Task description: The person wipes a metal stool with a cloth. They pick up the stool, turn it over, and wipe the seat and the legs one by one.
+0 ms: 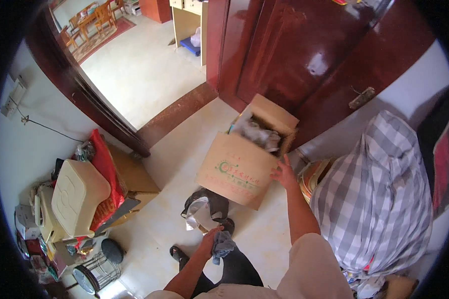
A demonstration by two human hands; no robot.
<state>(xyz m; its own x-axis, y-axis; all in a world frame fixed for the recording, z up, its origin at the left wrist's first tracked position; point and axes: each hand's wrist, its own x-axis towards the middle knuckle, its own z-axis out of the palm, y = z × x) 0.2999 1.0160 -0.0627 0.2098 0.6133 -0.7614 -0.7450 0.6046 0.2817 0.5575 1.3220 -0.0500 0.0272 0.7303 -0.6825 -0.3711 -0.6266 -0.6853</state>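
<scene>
A grey-blue cloth (223, 244) is bunched in my left hand (211, 239), low in the view, above my dark-trousered leg. My right hand (283, 172) is spread beside the right edge of an open cardboard box (243, 168), with nothing in it; whether its fingertips touch the box cannot be told. The box stands on the floor against the dark red door, its printed front flap hanging outward. Inside lies a blurred greyish, crumpled thing (260, 134). A black bag (219, 203) with white material in its opening lies on the floor between the box and my feet.
A large grey-and-white checked cloth bundle (374, 190) bulges at the right. At the left stand a cream plastic container (76, 198), a cardboard box (129, 168), a wire-frame stool (104, 271) and clutter. A raised threshold (177, 112) crosses the doorway beside the red door (284, 56).
</scene>
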